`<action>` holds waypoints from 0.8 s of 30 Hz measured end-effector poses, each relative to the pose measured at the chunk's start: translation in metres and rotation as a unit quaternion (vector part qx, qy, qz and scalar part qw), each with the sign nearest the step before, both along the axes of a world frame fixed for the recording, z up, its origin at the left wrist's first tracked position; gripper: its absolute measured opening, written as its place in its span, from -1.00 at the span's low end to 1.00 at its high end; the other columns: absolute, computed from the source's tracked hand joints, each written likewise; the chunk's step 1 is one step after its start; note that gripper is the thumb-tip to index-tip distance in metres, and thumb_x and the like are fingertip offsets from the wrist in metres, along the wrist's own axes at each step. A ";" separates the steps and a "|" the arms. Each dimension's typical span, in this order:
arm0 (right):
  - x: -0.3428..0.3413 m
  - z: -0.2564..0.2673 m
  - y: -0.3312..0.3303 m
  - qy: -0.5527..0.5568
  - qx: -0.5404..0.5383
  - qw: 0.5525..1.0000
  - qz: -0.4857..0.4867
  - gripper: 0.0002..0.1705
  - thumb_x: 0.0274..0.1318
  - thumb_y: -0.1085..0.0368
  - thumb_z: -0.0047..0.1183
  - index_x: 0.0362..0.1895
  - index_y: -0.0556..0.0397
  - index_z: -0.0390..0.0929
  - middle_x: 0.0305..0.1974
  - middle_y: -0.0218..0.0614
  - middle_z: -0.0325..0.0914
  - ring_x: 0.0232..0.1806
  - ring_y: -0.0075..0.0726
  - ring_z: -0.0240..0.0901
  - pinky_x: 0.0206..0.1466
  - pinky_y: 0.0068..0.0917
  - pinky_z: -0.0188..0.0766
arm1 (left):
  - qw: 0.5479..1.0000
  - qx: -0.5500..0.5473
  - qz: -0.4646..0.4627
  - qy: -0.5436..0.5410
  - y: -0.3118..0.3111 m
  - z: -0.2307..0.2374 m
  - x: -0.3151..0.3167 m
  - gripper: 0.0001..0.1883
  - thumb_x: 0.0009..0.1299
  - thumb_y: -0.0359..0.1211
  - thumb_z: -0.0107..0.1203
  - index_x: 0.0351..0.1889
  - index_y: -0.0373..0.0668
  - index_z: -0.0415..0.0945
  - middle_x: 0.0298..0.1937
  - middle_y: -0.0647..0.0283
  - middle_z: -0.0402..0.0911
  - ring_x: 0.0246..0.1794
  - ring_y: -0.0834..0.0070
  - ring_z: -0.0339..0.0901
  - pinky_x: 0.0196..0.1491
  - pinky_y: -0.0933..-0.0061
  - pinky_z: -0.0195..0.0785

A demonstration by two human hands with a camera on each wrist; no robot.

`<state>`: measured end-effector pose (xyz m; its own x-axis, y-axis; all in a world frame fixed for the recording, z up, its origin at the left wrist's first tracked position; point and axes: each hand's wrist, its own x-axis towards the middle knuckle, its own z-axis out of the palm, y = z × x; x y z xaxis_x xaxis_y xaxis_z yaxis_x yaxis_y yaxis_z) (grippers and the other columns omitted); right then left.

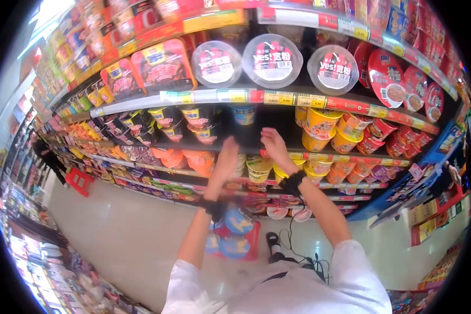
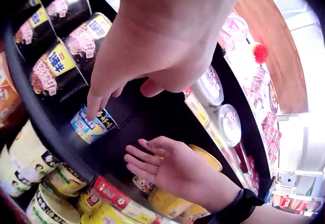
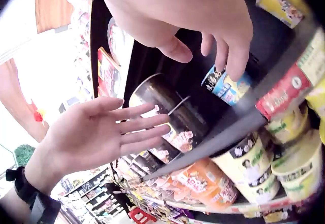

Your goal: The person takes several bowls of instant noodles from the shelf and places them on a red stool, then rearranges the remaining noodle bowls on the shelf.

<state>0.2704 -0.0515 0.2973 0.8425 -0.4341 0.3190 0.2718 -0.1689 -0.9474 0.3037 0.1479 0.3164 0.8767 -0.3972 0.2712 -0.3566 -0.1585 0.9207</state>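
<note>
A blue noodle cup (image 1: 243,114) stands alone on the dark middle shelf, between black cups (image 1: 200,116) and yellow cups (image 1: 319,123). Just in front of the shelf, left of its gap, is the left hand (image 1: 226,159), fingers extended and holding nothing. The right hand (image 1: 275,147) reaches to the gap's right side, fingers loosely bent, also empty. In the left wrist view the blue cup (image 2: 92,124) shows below the left hand (image 2: 157,46); the right hand (image 2: 185,170) has its palm turned toward it. Neither hand clearly touches the cup.
Round clear-lidded bowls (image 1: 272,60) line the shelf above. Light green and yellow cups (image 1: 259,168) stand on the shelf below. Shelf edges with price labels (image 1: 288,98) run across. On the floor are a red stool (image 1: 79,182) and blue round packs (image 1: 234,246); cables hang by the legs.
</note>
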 end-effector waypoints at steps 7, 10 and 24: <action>0.108 0.004 -0.045 0.108 -0.111 0.987 -0.052 -0.51 0.13 0.15 0.06 0.10 0.13 0.38 0.01 -0.23 0.51 0.02 -0.26 0.45 0.09 -0.38 0.36 | 0.997 0.035 0.067 0.032 -0.076 0.010 0.114 -0.51 0.47 -0.18 -0.29 0.19 -0.39 0.26 0.16 -0.17 0.40 0.20 0.07 0.34 0.24 0.30 0.12; 0.147 -0.020 -0.057 0.005 -0.089 0.996 0.001 -0.57 0.14 0.14 0.04 0.03 0.12 0.42 0.01 -0.02 0.46 0.08 -0.04 0.39 0.16 -0.26 0.27 | 0.994 0.067 0.058 0.059 -0.092 0.019 0.129 -0.55 0.48 -0.19 -0.20 0.21 -0.30 0.26 0.05 0.15 0.41 0.01 0.39 0.32 0.11 0.42 0.17; 0.164 -0.054 -0.070 -0.066 -0.069 0.991 0.089 -0.67 0.19 0.17 -0.04 -0.09 0.13 0.44 -0.10 -0.06 0.48 -0.03 -0.08 0.41 0.07 -0.19 0.29 | 0.994 0.017 0.077 0.079 -0.049 -0.092 0.200 -0.57 0.43 -0.16 -0.08 0.11 -0.27 0.32 -0.10 0.14 0.45 -0.06 0.38 0.35 0.07 0.33 0.20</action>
